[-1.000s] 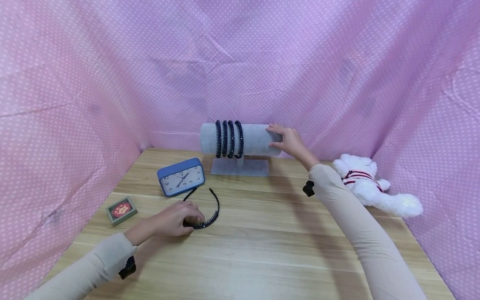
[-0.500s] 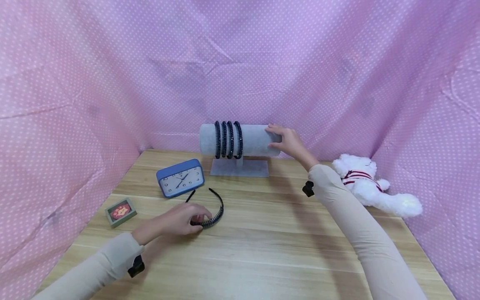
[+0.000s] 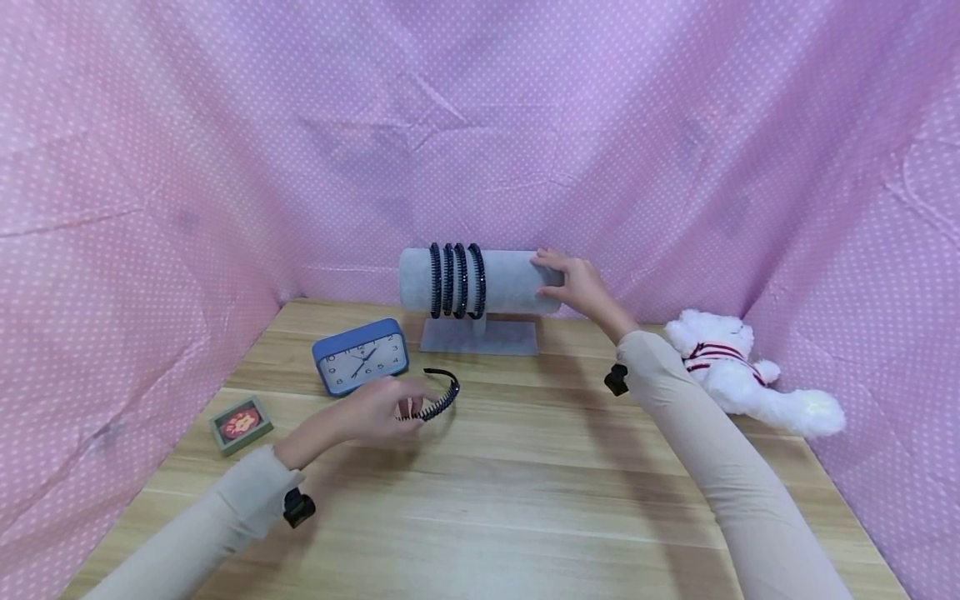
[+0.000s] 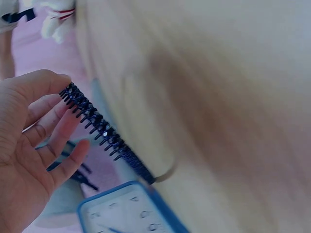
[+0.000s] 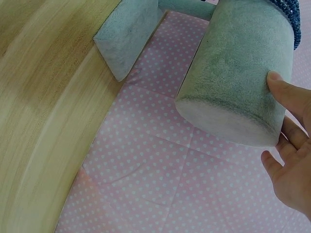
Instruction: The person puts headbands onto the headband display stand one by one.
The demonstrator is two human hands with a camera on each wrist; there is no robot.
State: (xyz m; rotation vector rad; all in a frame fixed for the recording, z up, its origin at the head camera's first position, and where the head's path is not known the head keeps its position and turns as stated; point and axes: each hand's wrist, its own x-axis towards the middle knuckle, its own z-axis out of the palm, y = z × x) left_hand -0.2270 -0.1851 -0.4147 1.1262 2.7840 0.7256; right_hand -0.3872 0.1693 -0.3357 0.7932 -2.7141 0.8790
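Observation:
My left hand (image 3: 386,408) pinches a black, toothed, beaded headband (image 3: 442,403) between thumb and fingers. In the left wrist view that headband (image 4: 99,125) slants away from the fingertips, its far end near the clock. At the back stands a grey velvet roll stand (image 3: 517,279) with several similar dark headbands (image 3: 461,282) around its left half. My right hand (image 3: 583,287) holds the stand's right end, fingers on top and thumb at the front. In the right wrist view the thumb presses the velvet roll (image 5: 238,73), and the other fingers are partly hidden behind it.
A blue clock (image 3: 362,357) sits left of the stand, right behind my left hand. A small green frame with a red picture (image 3: 242,423) lies at the left edge. A white plush toy (image 3: 723,362) lies at the right. Pink dotted cloth (image 3: 480,125) surrounds the wooden table (image 3: 525,500).
My left hand has lifted the headband off the table, moving it up and to the right and tilting it. My right hand stays on the stand.

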